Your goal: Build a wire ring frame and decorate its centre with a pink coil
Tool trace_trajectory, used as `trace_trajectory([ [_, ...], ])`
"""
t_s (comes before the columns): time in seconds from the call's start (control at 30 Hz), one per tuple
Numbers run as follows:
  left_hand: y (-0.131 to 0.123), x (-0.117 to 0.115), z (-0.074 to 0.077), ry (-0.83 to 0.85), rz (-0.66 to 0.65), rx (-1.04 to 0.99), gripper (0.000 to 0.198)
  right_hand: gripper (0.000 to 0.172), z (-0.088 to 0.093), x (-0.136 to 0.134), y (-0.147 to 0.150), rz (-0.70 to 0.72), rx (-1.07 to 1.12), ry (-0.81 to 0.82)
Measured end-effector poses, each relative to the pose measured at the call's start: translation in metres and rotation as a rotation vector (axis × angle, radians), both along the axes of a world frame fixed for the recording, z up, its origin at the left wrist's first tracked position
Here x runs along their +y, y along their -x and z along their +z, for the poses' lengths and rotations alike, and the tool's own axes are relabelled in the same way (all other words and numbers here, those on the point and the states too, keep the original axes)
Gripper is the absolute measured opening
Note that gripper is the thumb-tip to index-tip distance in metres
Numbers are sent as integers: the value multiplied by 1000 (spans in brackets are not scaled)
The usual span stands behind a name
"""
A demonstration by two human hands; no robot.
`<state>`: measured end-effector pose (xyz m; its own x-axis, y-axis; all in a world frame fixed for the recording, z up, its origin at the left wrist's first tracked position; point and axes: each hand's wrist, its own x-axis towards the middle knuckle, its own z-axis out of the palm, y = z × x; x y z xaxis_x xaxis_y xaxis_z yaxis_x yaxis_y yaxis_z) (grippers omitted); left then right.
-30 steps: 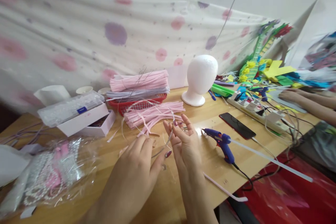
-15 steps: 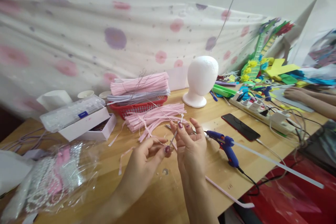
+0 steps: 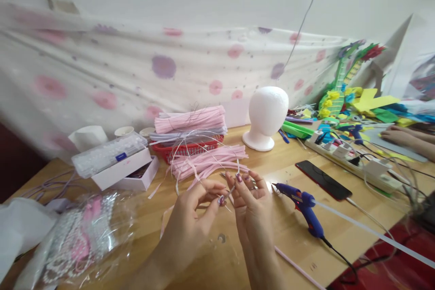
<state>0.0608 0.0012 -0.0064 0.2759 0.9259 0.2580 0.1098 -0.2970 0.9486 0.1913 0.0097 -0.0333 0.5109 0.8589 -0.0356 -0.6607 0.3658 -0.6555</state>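
Wire (image 3: 231, 189) being pinched by left hand (image 3: 193, 217) and right hand (image 3: 253, 204); pink strips (image 3: 210, 163) lying just far, glue gun (image 3: 306, 201) right

**Person's hands, seen across the near edge of the tabletop (image 3: 146, 208).** The left hand (image 3: 195, 217) and right hand (image 3: 251, 204) are bare. The forearms (image 3: 159, 267) behind them are uncovered down to the lower border of the view, and any clothing higher up is out of sight. The fingernails (image 3: 239, 177) are fairly long with rounded tips. They are painted a glossy dark wine red, and the left thumbnail (image 3: 221, 200) shows a small pale glint.
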Motion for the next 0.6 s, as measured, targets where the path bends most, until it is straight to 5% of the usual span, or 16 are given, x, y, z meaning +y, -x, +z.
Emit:
trace_trajectory([
  [0.2,3,6,3,80,29,-78,23,43,-5,-1,2,44,-44,-85],
  [0.47,-2,10,21,285,-86,-368,31,41,19,-13,18,28,-86,-154],
  [0.6,-6,4,20,202,-55,-465,18,38,25,-20,20,20,-131,-181],
])
